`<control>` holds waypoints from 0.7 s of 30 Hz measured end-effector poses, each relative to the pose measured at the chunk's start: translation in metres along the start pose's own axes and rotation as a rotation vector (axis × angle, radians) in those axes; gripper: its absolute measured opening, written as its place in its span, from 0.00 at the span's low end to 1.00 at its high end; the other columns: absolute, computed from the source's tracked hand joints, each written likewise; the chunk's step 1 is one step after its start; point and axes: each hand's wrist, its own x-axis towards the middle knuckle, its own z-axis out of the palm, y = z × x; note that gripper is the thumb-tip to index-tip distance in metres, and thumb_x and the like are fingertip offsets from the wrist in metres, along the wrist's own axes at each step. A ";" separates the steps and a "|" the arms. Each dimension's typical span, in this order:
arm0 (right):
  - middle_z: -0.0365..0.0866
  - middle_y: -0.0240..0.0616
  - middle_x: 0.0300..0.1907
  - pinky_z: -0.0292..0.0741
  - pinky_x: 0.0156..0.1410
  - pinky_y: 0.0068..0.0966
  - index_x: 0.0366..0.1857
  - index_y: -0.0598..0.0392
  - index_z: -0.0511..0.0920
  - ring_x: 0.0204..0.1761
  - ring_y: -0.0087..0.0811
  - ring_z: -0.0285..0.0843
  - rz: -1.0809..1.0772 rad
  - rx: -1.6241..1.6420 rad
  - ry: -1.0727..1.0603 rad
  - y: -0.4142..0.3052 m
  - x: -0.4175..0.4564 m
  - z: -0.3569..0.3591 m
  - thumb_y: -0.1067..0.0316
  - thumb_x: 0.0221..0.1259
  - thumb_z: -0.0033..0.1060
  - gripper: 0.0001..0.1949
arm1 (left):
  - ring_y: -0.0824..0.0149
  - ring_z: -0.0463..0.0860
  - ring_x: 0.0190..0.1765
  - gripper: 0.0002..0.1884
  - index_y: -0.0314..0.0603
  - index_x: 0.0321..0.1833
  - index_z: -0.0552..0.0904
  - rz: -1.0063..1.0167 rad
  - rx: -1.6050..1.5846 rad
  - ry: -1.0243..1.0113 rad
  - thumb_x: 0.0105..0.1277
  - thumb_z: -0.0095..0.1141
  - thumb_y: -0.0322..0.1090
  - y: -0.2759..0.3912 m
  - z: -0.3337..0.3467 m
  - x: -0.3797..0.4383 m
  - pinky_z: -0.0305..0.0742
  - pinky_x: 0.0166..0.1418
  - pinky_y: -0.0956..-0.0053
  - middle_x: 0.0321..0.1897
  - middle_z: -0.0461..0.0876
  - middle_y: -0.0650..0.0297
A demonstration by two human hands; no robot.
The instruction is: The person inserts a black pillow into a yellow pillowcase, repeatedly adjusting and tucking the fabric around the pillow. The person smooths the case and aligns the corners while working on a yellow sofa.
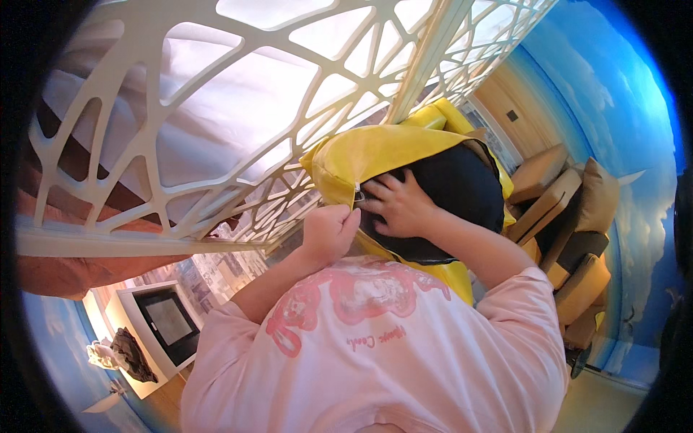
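Note:
A yellow cushion cover (387, 149), glossy and leather-like, lies partly over a black cushion insert (460, 189). My left hand (329, 230) is closed in a fist on the cover's edge, just below a metal zipper pull (359, 194). Fingers spread, my right hand (403, 208) rests flat on the black insert near that edge. Its fingertips reach up to the yellow rim. More yellow material shows under the insert, close to my shirt.
A white lattice partition (243, 38) stands at my left, with pale bedding (216, 124) behind it. Brown cushions (547, 200) are piled at the right against a sky-painted wall (612, 81). At the lower left is a white cabinet (122, 308) with dark cloth on top.

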 end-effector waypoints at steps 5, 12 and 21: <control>0.78 0.33 0.58 0.59 0.66 0.68 0.49 0.45 0.86 0.70 0.40 0.64 0.062 -0.025 0.129 -0.018 0.056 0.028 0.56 0.54 0.61 0.18 | 0.43 0.79 0.26 0.17 0.36 0.22 0.77 0.026 0.067 0.001 0.67 0.59 0.39 -0.014 -0.001 0.013 0.70 0.30 0.52 0.20 0.77 0.47; 0.81 0.31 0.59 0.62 0.71 0.57 0.50 0.46 0.84 0.67 0.36 0.72 -0.117 0.302 0.383 -0.006 0.035 -0.015 0.59 0.55 0.70 0.17 | 0.44 0.77 0.25 0.19 0.33 0.23 0.75 -0.126 -0.023 0.046 0.70 0.58 0.39 -0.027 -0.019 0.004 0.67 0.29 0.56 0.21 0.75 0.46; 0.86 0.29 0.43 0.61 0.69 0.49 0.31 0.46 0.88 0.56 0.35 0.78 0.019 0.026 0.222 -0.030 0.058 0.033 0.56 0.54 0.61 0.10 | 0.43 0.78 0.25 0.18 0.36 0.22 0.76 0.063 0.138 -0.047 0.68 0.59 0.40 -0.006 -0.017 -0.003 0.68 0.29 0.54 0.20 0.76 0.47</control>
